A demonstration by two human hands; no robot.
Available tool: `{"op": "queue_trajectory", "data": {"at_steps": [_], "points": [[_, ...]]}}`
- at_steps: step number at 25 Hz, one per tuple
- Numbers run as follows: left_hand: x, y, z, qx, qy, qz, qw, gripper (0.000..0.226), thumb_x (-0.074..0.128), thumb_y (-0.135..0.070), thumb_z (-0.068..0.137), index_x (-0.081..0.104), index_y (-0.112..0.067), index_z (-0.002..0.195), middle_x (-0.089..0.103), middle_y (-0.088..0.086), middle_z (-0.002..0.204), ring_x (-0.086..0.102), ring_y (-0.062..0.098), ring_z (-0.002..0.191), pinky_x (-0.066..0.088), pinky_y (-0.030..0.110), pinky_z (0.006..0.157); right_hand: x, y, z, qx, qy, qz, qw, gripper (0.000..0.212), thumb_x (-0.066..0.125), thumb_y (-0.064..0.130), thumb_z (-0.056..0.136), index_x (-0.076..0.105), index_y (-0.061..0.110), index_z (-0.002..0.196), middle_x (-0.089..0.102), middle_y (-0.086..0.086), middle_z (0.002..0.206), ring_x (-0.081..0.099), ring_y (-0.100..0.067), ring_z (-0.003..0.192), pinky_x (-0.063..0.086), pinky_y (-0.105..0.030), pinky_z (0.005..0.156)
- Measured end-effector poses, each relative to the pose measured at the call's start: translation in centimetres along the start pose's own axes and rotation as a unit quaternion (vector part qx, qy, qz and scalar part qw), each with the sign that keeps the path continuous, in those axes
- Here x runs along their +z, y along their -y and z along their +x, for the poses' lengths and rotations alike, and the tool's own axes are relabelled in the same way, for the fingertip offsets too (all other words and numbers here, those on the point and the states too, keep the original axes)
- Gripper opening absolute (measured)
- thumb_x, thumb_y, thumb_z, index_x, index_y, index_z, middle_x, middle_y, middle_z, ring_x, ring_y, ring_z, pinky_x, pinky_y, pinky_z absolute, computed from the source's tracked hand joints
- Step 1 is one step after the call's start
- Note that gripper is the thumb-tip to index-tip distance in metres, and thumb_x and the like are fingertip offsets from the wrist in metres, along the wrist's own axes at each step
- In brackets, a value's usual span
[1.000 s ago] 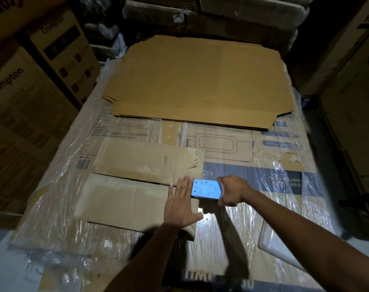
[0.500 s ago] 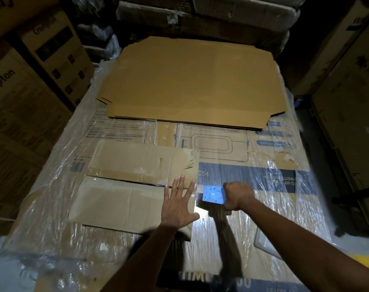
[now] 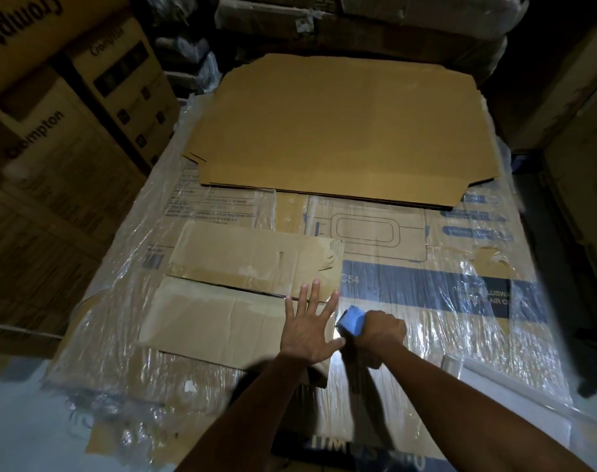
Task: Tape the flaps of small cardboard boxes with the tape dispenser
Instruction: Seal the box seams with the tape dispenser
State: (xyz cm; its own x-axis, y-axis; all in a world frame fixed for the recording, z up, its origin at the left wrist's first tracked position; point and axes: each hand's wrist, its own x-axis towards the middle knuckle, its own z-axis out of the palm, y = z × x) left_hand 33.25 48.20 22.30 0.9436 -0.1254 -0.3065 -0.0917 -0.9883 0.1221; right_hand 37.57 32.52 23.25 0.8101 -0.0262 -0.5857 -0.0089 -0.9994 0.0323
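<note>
The left hand (image 3: 310,330) presses flat, fingers spread, on the two flaps of the small cardboard box (image 3: 242,294), while the right hand (image 3: 380,335) grips the blue tape dispenser (image 3: 351,320) at the flaps' right edge. Judging by this, the taping is in progress, though no tape strip can be made out along the seam. The box lies on a plastic-wrapped carton (image 3: 426,287) serving as the work surface, with a large flat cardboard sheet (image 3: 341,127) behind it and stacked cartons (image 3: 52,131) in a dim storeroom.

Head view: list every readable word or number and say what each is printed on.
"Crompton": side of stacked carton, repeated on cartons above.
"C54": blue band of the wrapped box.
"LUSW", "AIR C": same band, cut off.
Fine print on the white label: too blurred to read.
</note>
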Motion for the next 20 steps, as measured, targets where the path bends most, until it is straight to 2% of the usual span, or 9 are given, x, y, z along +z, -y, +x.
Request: {"op": "queue_trajectory", "data": {"at_steps": [2, 4, 6, 8, 10, 12, 15, 18, 20], "points": [[0.2, 0.6, -0.3, -0.007, -0.022, -0.046, 0.999, 0.084, 0.011, -0.078, 0.086, -0.021, -0.032, 0.149, -0.027, 0.0, 0.158, -0.026, 0.021, 0.146, -0.015, 0.05, 0.118, 0.2, -1.3, 0.7, 0.072, 0.034, 0.217, 0.973, 0.044, 0.068, 0.05, 0.074, 0.063, 0.015, 0.101, 0.068, -0.001, 0.1, 0.066, -0.019, 0.089, 0.054, -0.03, 0.079], [0.2, 1.9, -0.6, -0.022, -0.049, -0.079, 0.995, 0.069, 0.012, -0.062, 0.097, -0.016, -0.027, 0.15, -0.022, -0.007, 0.158, -0.019, 0.012, 0.148, -0.01, 0.038, 0.121, 0.0, -1.7, 1.1, 0.087, 0.008, 0.422, 0.902, 0.048, 0.079, 0.044, 0.069, 0.056, 0.011, 0.096, 0.065, -0.004, 0.096, 0.064, -0.021, 0.083, 0.058, -0.035, 0.074], [0.0, 3.4, -0.8, -0.035, -0.073, -0.079, 0.994, 0.063, 0.013, -0.055, 0.101, -0.01, -0.026, 0.153, -0.017, -0.009, 0.158, -0.013, 0.011, 0.149, -0.011, 0.029, 0.119, -0.7, -0.6, 1.0, 0.079, -0.021, 0.518, 0.851, 0.053, 0.084, 0.045, 0.066, 0.052, 0.013, 0.095, 0.062, -0.004, 0.091, 0.064, -0.022, 0.083, 0.058, -0.035, 0.07], [-0.3, 4.8, -0.9, -0.068, -0.078, -0.072, 0.992, 0.065, 0.005, -0.054, 0.099, -0.007, -0.023, 0.155, -0.016, -0.005, 0.159, -0.013, 0.014, 0.15, -0.012, 0.031, 0.118, -1.1, 1.7, 0.9, 0.081, -0.017, 0.55, 0.831, 0.061, 0.084, 0.057, 0.059, 0.057, 0.013, 0.092, 0.064, -0.003, 0.088, 0.065, -0.021, 0.082, 0.056, -0.034, 0.068], [-0.8, 6.6, -0.8, -0.093, -0.07, -0.069, 0.991, 0.064, 0.008, -0.049, 0.101, -0.008, -0.019, 0.155, -0.014, 0.001, 0.162, -0.015, 0.016, 0.149, -0.01, 0.034, 0.12, -0.6, 4.0, 1.0, 0.091, -0.025, 0.556, 0.826, 0.076, 0.082, 0.066, 0.048, 0.058, 0.015, 0.099, 0.066, -0.003, 0.092, 0.066, -0.021, 0.083, 0.056, -0.033, 0.067], [-1.4, 9.4, -0.6, -0.118, -0.063, -0.066, 0.989, 0.065, 0.009, -0.049, 0.101, -0.008, -0.015, 0.155, -0.012, 0.005, 0.163, -0.013, 0.02, 0.15, -0.007, 0.038, 0.122, 0.0, 5.3, 1.1, 0.113, -0.036, 0.551, 0.826, 0.081, 0.085, 0.061, 0.047, 0.055, 0.013, 0.106, 0.066, -0.005, 0.097, 0.066, -0.022, 0.083, 0.058, -0.036, 0.069], [-2.1, 14.8, -0.8, -0.229, -0.051, -0.093, 0.968, 0.074, 0.013, -0.056, 0.1, -0.011, -0.012, 0.155, -0.017, 0.007, 0.162, -0.014, 0.023, 0.15, -0.006, 0.045, 0.12, 0.3, 5.8, 0.9, 0.14, -0.054, 0.558, 0.816, 0.074, 0.091, 0.044, 0.054, 0.055, 0.01, 0.109, 0.065, -0.008, 0.1, 0.065, -0.024, 0.085, 0.058, -0.036, 0.067], [-2.6, 20.3, -1.2, -0.279, -0.039, -0.112, 0.953, 0.087, 0.019, -0.069, 0.094, -0.016, -0.016, 0.153, -0.023, 0.005, 0.161, -0.018, 0.024, 0.149, -0.006, 0.049, 0.121, 0.6, 5.7, 1.3, 0.16, -0.055, 0.598, 0.783, 0.07, 0.094, 0.037, 0.053, 0.057, 0.008, 0.106, 0.065, -0.011, 0.102, 0.066, -0.028, 0.088, 0.06, -0.042, 0.073], [-2.7, 23.3, -1.6, -0.293, -0.036, -0.111, 0.949, 0.1, 0.021, -0.083, 0.083, -0.021, -0.023, 0.151, -0.027, 0.004, 0.159, -0.021, 0.025, 0.148, -0.011, 0.048, 0.118, 0.8, 5.9, 1.1, 0.164, -0.038, 0.62, 0.766, 0.065, 0.093, 0.035, 0.056, 0.059, 0.007, 0.103, 0.065, -0.012, 0.101, 0.065, -0.028, 0.088, 0.059, -0.041, 0.071]]}}
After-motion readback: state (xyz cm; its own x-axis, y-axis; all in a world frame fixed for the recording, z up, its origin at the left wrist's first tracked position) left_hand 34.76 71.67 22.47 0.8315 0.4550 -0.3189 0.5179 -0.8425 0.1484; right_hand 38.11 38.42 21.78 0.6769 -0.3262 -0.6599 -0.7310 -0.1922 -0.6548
